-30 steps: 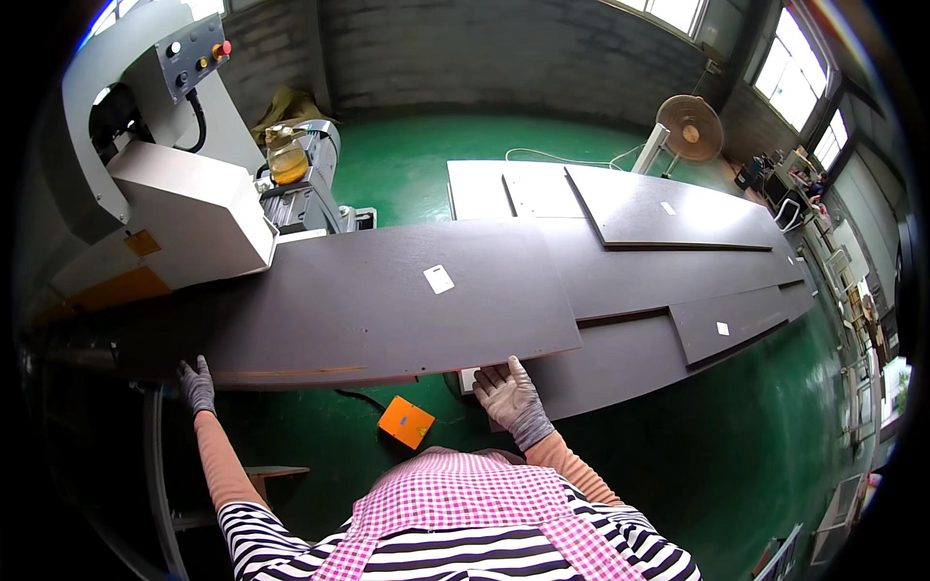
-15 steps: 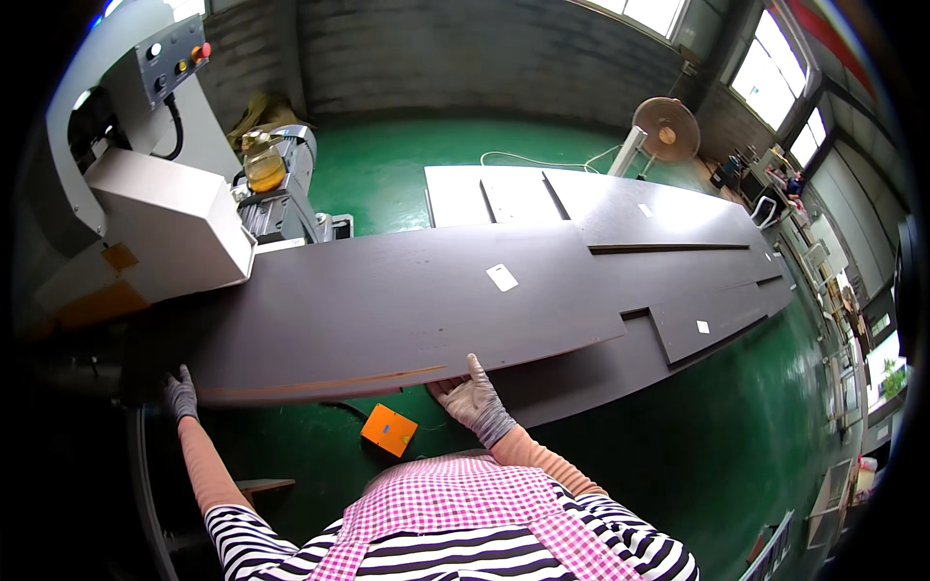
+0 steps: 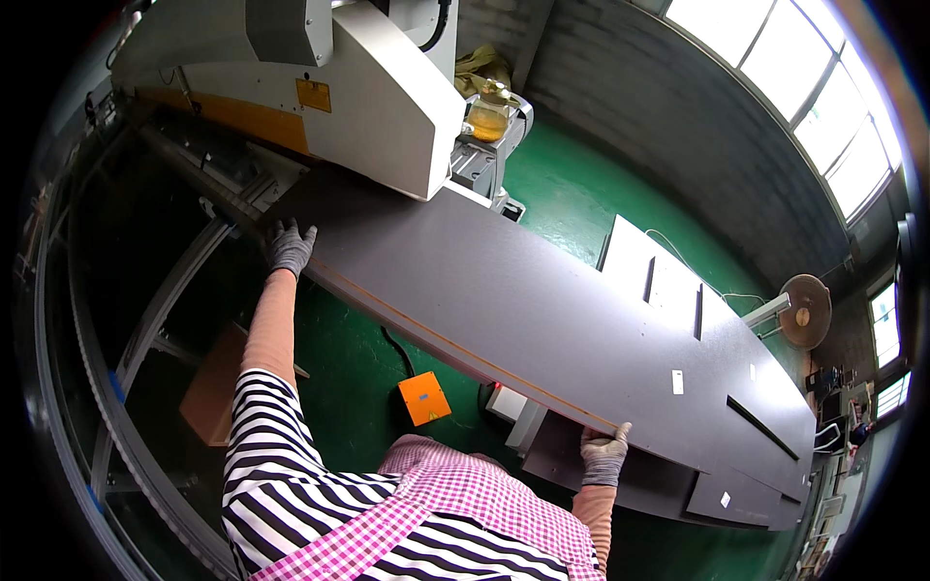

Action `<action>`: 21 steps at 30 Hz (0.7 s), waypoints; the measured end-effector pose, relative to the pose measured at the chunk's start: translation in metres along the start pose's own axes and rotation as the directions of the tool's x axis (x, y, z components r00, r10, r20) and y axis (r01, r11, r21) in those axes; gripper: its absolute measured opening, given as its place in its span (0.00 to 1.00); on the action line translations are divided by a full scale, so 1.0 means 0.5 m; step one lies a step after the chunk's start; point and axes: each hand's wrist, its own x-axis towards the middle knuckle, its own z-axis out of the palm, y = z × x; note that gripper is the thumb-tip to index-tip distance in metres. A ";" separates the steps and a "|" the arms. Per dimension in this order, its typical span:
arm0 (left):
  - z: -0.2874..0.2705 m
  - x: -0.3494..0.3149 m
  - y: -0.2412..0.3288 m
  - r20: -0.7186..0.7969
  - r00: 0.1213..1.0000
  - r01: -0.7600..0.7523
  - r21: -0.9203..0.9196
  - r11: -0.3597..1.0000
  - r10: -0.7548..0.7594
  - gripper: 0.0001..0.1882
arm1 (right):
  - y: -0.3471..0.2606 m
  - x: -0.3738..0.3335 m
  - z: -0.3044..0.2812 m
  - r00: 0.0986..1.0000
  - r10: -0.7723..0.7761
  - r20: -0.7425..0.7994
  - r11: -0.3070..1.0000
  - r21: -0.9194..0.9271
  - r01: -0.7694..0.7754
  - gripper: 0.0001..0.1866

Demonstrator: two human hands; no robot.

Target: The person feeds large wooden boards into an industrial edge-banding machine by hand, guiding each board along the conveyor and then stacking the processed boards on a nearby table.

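A: Where's the long dark-grey panel (image 3: 465, 271)?

B: Diagonal across mid-frame, upper left of centre down to lower right. Its left part runs beneath the white machine housing (image 3: 397, 92) in the upper left, its right end overlaps the stack of dark panels (image 3: 736, 489) at lower right. Can't tell if panel and stack touch

A: Left hand status?

B: Left hand (image 3: 291, 247) is gloved, left of centre, on the panel's near left corner. Fingers spread over the top face

A: And right?

B: Right hand (image 3: 604, 457), also gloved, lower right of centre, at the near edge toward the right end. Thumb up against the edge. Other fingers partly hidden, can't tell if it pinches the panel or just props it

A: Markings?

B: Orange-brown stripe (image 3: 494, 366) along the near edge, white label (image 3: 678, 382) toward the right end

A: Surroundings?

B: Orange box (image 3: 424, 398) with a black cable (image 3: 399, 351) on the green floor (image 3: 572, 189), below frame centre. Glass jar (image 3: 489, 118) with amber contents, top centre. Pedestal fan (image 3: 805, 310) far right, bright window (image 3: 775, 58) upper right, metal frame (image 3: 179, 279) at left. Pink checked apron (image 3: 465, 474) and striped top (image 3: 281, 407) at the bottom
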 end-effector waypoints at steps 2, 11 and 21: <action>0.033 0.031 -0.031 -0.082 0.995 -0.045 0.050 0.998 0.049 0.41 | -0.032 0.002 -0.005 0.997 -0.039 -0.067 0.999 -0.009 0.038 0.23; 0.142 0.198 -0.029 0.211 0.947 -0.134 -0.431 0.892 0.244 0.42 | -0.200 0.058 -0.093 0.951 -0.176 -0.254 0.979 0.052 0.195 0.24; 0.073 -0.061 0.163 0.135 0.901 -0.361 -0.299 0.884 0.413 0.28 | -0.480 0.010 -0.271 0.827 -0.266 -0.496 0.949 0.017 0.315 0.23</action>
